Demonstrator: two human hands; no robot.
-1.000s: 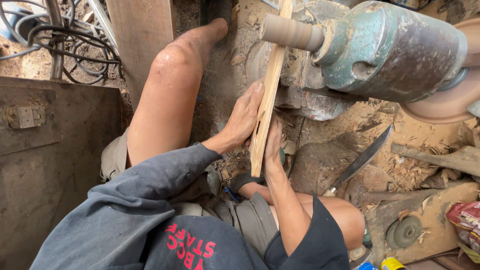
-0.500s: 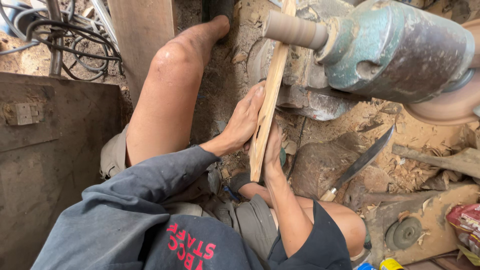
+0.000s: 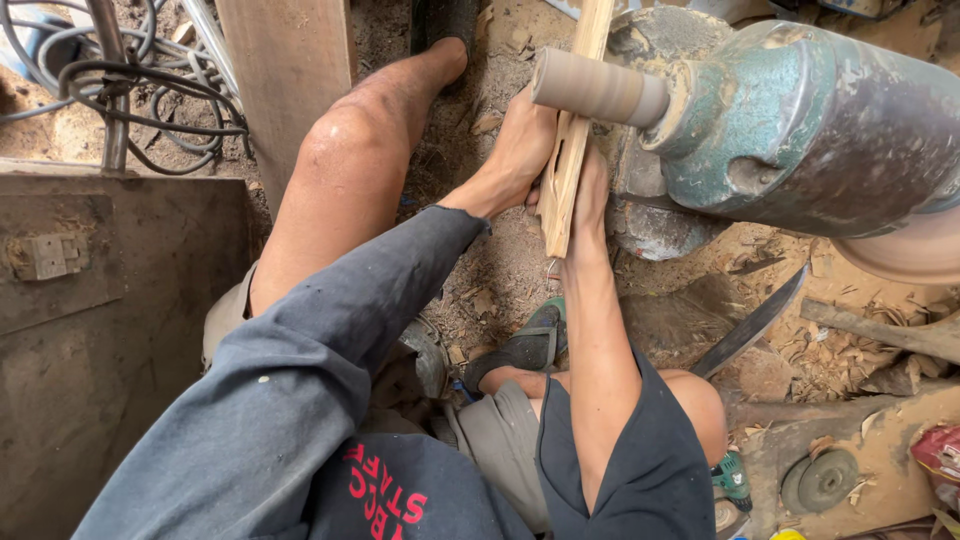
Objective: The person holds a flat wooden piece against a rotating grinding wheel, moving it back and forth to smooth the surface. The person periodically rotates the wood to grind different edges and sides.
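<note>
Compared with the pictures from a moment ago, the wooden strip [image 3: 568, 150] is now held higher and closer to the sanding drum [image 3: 598, 88], so that its upper part passes just behind the grey drum and seems to touch it. Earlier the strip stood a little lower and more to the left of the drum. The hands have moved up together with it.

The left hand [image 3: 515, 150] is closed on the left side of the strip, with the fingers wrapped on the edge. The right hand [image 3: 590, 190] is pressed on the right side, just below the drum; its grip is also closed on the strip, though the fingertips are partly hidden behind the wood. The strip is kept nearly upright, slightly tilted to the right at the top.

From this change it is judged that the wood is being brought against the drum for sanding, and that the contact has just begun or is being renewed.

The drum sticks out from a green motor housing [image 3: 810, 130]. On the ground, covered with sawdust and chips, a dark long blade [image 3: 750, 325] lies to the right of the knee. A wooden post [image 3: 290, 80] and some cables [image 3: 150, 110] are seen at the upper left.
</note>
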